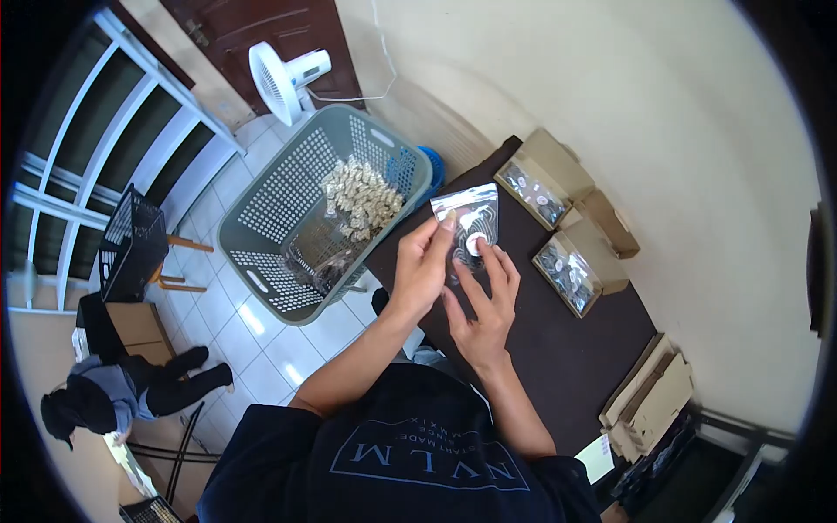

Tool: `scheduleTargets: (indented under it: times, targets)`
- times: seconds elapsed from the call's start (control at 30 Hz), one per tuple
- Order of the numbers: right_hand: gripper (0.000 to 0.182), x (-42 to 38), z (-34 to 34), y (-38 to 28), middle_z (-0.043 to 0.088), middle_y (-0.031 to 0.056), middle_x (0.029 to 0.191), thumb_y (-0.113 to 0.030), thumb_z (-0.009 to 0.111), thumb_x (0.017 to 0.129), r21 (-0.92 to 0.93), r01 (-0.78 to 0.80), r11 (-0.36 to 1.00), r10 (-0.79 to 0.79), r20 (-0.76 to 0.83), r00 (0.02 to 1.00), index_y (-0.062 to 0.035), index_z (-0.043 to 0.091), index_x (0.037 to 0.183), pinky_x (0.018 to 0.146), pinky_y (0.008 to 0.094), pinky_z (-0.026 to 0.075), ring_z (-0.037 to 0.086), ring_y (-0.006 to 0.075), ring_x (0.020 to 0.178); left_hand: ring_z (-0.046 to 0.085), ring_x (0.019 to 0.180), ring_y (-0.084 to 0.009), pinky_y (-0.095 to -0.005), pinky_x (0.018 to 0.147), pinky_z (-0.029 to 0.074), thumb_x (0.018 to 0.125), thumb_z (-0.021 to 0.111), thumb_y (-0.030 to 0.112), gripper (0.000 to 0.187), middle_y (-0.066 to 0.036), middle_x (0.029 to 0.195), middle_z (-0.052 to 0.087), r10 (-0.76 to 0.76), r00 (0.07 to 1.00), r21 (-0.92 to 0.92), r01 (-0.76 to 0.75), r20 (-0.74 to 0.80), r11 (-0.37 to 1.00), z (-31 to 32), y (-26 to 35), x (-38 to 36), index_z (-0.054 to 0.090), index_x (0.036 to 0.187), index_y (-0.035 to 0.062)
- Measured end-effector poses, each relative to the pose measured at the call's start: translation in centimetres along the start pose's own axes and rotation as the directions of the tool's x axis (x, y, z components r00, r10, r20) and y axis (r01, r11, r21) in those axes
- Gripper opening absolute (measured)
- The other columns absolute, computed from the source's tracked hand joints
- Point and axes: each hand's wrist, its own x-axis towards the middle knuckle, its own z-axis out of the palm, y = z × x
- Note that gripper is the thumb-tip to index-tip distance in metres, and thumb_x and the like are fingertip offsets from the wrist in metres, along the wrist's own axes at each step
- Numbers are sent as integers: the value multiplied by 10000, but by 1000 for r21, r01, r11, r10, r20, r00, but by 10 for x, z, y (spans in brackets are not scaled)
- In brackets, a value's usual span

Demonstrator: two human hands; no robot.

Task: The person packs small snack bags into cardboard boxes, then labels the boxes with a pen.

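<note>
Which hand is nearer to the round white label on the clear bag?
The right hand, with a fingertip at the edge of the round white label. The left hand is farther off, gripping the clear bag by its left side in the view.

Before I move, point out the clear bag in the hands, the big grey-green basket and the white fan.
Clear bag [482, 224]: head view, plastic just above the round label.
Grey-green basket [277, 199]: head view, perforated side wall.
White fan [274, 84]: head view, round grille.
</note>
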Motion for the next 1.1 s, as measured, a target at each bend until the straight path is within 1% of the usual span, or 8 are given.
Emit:
scheduleTargets:
  times: [0.13, 0.2, 0.27, 0.4, 0.53, 0.8, 0.9, 1.1]
  targets:
    - [258, -11, -45, 11, 637, 164, 1193, -27, 758, 734, 67, -31, 997, 35, -63, 997, -6, 703, 985, 960, 404, 463, 590, 326, 1109, 556, 819, -38, -209, 732, 462, 1030, 477, 210, 309, -22, 950, 658, 92, 992, -78, -86, 83, 993, 17, 15, 0, 648, 1105, -35]
    - [310, -13, -51, 18, 634, 152, 1168, 0, 723, 778, 459, -329, 825, 438, -152, 886, 20, 652, 1079, 942, 363, 472, 595, 267, 1093, 566, 833, -47, -212, 754, 465, 1029, 478, 212, 310, -25, 966, 662, 115, 982, -12, -114, 151, 993, 20, 24, -2, 647, 1112, -34]
    - [400, -1, -69, 24, 595, 137, 1195, -2, 691, 831, 651, -372, 662, 498, -10, 867, 39, 565, 1208, 903, 331, 482, 586, 193, 1054, 548, 822, -40, -206, 733, 450, 1027, 480, 214, 314, -16, 954, 652, 109, 949, -28, -105, 295, 994, 35, 40, -10, 642, 1120, -38]
    - [267, 23, -94, 22, 652, 79, 1035, -15, 680, 862, 732, -342, 589, 414, 91, 906, 45, 637, 1118, 811, 269, 490, 600, 117, 916, 536, 804, -44, -200, 704, 426, 968, 584, 133, 207, -16, 872, 635, 248, 868, 232, -372, 431, 899, 55, 51, -17, 687, 980, -46]
    - [144, 41, -108, 16, 673, 20, 876, -16, 662, 886, 842, -353, 409, 421, 169, 891, 37, 699, 1015, 696, 217, 476, 592, 59, 773, 520, 733, -47, -203, 660, 410, 956, 607, 138, 192, 1, 788, 615, 164, 919, 98, -212, 358, 972, 71, 55, -22, 694, 958, -33]
    - [92, 61, -117, 8, 653, 39, 851, -19, 667, 889, 829, -209, 519, 341, 23, 940, 28, 642, 964, 699, 220, 482, 593, 76, 770, 481, 634, -46, -215, 572, 388, 959, 607, 151, 198, -6, 674, 549, 496, 823, 265, -562, 277, 784, 91, 75, -21, 621, 864, -22]
    - [114, 69, -123, 2, 654, 49, 868, -7, 680, 875, 842, -120, 525, 256, -21, 967, 25, 635, 975, 728, 223, 489, 596, 85, 796, 427, 522, -27, -219, 469, 325, 980, 571, 177, 253, 24, 590, 501, 740, 573, 315, -817, 353, 483, 95, 81, -6, 559, 791, 8]
    - [138, 68, -122, -19, 595, 63, 880, 24, 688, 850, 606, 7, 796, 245, -332, 911, 45, 620, 969, 709, 234, 482, 579, 99, 776, 471, 543, -59, -227, 484, 357, 981, 546, 154, 225, -11, 624, 528, 886, 404, 347, -884, 228, 313, 106, 82, -3, 547, 810, 8]
